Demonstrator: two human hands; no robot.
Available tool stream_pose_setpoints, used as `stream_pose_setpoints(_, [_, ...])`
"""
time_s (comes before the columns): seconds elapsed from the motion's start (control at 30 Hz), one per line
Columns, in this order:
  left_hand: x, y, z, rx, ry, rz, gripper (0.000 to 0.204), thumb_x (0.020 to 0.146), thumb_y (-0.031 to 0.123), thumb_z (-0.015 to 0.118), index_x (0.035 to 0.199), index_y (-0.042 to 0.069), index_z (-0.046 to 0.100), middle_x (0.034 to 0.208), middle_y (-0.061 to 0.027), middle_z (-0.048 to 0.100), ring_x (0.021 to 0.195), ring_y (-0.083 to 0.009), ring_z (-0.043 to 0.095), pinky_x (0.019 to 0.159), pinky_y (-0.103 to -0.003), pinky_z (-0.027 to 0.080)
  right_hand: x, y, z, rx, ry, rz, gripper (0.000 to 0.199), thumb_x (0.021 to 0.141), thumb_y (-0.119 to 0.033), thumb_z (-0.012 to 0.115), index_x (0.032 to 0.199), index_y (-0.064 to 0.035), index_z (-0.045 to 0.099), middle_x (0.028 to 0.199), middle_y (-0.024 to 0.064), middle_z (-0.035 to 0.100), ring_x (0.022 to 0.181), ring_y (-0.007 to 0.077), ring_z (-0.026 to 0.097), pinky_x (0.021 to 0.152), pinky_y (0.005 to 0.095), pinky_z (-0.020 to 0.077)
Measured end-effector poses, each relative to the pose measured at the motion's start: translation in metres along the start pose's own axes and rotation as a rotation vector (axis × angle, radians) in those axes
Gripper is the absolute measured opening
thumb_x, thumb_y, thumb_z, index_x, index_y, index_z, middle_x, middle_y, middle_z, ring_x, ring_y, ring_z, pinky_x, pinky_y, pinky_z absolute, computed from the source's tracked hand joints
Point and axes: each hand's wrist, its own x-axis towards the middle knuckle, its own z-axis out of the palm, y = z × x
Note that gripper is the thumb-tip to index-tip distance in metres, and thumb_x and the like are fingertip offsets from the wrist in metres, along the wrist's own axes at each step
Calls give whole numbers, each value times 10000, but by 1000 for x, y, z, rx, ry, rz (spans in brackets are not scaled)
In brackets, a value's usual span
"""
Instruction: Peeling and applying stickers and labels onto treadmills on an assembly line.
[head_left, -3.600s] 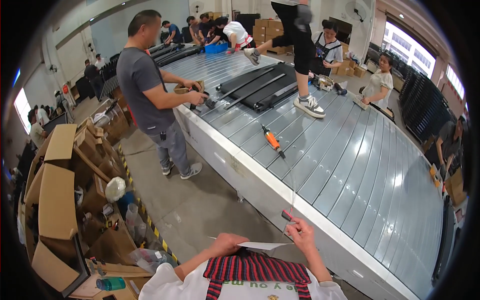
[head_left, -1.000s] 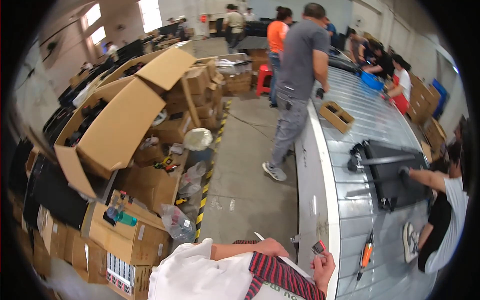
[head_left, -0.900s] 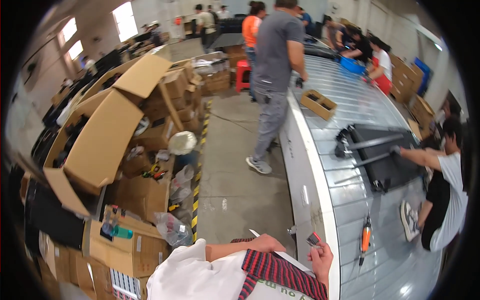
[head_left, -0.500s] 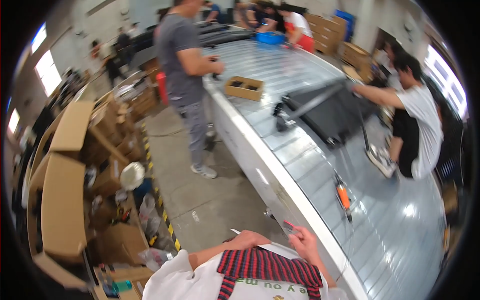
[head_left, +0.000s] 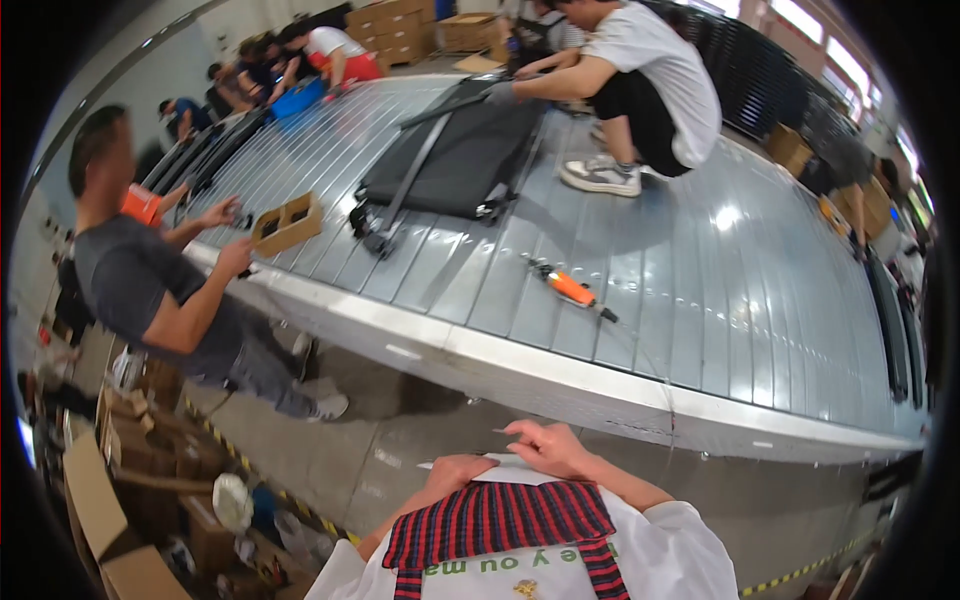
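Note:
My left hand (head_left: 455,478) is in front of my chest, its fingers closed over a white sheet-like thing (head_left: 512,461) whose edges show on both sides of it. Close by on the right, my right hand (head_left: 550,448) has its fingers curled together. A small pale tip shows at its fingers, too little to name. Across from my hands, an orange power tool (head_left: 572,288) with a cord lies on the slatted metal work surface (head_left: 660,325).
A person in grey (head_left: 150,270) stands at the left beside a small divided cardboard box (head_left: 287,224). Another person in white (head_left: 655,90) squats on the surface, gripping a black padded panel (head_left: 445,165). Cardboard boxes (head_left: 95,490) crowd the lower left floor.
My view has swung right, so the metal surface now lies across in front of me. My right hand has come nearer my left; the red item in its fingers no longer shows.

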Motion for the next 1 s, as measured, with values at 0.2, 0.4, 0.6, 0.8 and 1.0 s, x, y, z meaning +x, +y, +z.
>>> stream_pose_setpoints(0.2, [18, 3, 15, -12, -139, 28, 288, 705, 213, 562, 939, 50, 599, 879, -149, 612, 834, -310, 592, 707, -354, 465, -31, 7, -12, -120, 136, 64, 250, 779, -184, 585, 1010, -134, 503, 634, 63, 591, 550, 268, 568, 490, 344, 449])
stream_pose_setpoints(0.4, [48, 14, 25, -42, -241, 161, 307, 702, 202, 573, 967, 50, 592, 892, -155, 613, 845, -312, 592, 724, -355, 468, -67, 11, -28, -171, 247, 198, 246, 794, -227, 560, 1015, -136, 504, 665, 81, 606, 595, 282, 584, 520, 372, 461])
stream_pose_setpoints(0.6, [66, 9, 57, -18, -344, 206, 303, 698, 198, 577, 967, 59, 595, 898, -158, 611, 834, -318, 592, 717, -355, 471, -92, 17, -33, -201, 268, 268, 249, 808, -259, 530, 1027, -144, 500, 700, 106, 612, 618, 314, 579, 547, 399, 459])
stream_pose_setpoints(0.8, [73, 4, 71, -7, -404, 270, 296, 702, 198, 570, 967, 69, 597, 877, -158, 611, 822, -321, 592, 704, -347, 472, -100, 19, -37, -213, 242, 297, 260, 810, -279, 517, 1034, -148, 498, 718, 124, 604, 659, 327, 578, 580, 420, 456])
stream_pose_setpoints(1.0, [67, 17, 63, -105, -323, 244, 299, 700, 221, 575, 938, 42, 593, 848, -176, 605, 804, -341, 590, 712, -366, 467, -104, 26, -42, -295, 404, 318, 249, 786, -269, 555, 1001, -147, 523, 670, 107, 593, 620, 312, 581, 548, 389, 468])
